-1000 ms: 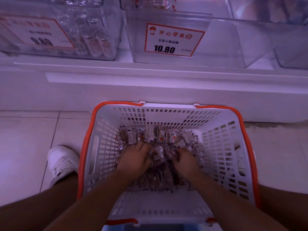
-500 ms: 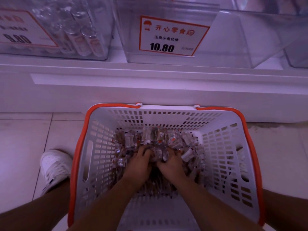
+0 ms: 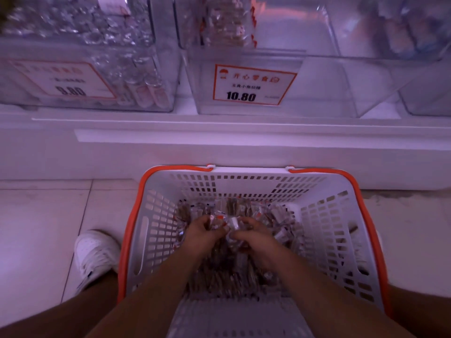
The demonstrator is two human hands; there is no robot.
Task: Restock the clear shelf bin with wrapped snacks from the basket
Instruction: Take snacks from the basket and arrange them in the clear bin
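A white slotted basket [image 3: 156, 230] with an orange rim stands on the floor in front of me. Its bottom is covered with wrapped snacks [image 3: 283, 230] in clear wrappers. Both my hands are down inside it, side by side. My left hand [image 3: 203, 234] curls round a clump of the wrapped snacks. My right hand [image 3: 256, 237] grips the same clump from the other side. Above, on the white shelf, sits the clear shelf bin [image 3: 329, 89] with a 10.80 price tag [image 3: 253, 85]; its front part looks bare.
Left of that bin, another clear bin [image 3: 136, 76] holds clear-wrapped goods behind a 9.80 tag. A further clear bin [image 3: 424, 93] is at the right. The white shelf ledge [image 3: 219, 137] juts out over the basket. My white shoe [image 3: 95, 254] is on the tiled floor, left of the basket.
My hands have drawn together from apart and closed round a clump of snacks, lifting it slightly. My view has tilted up toward the shelf bins.
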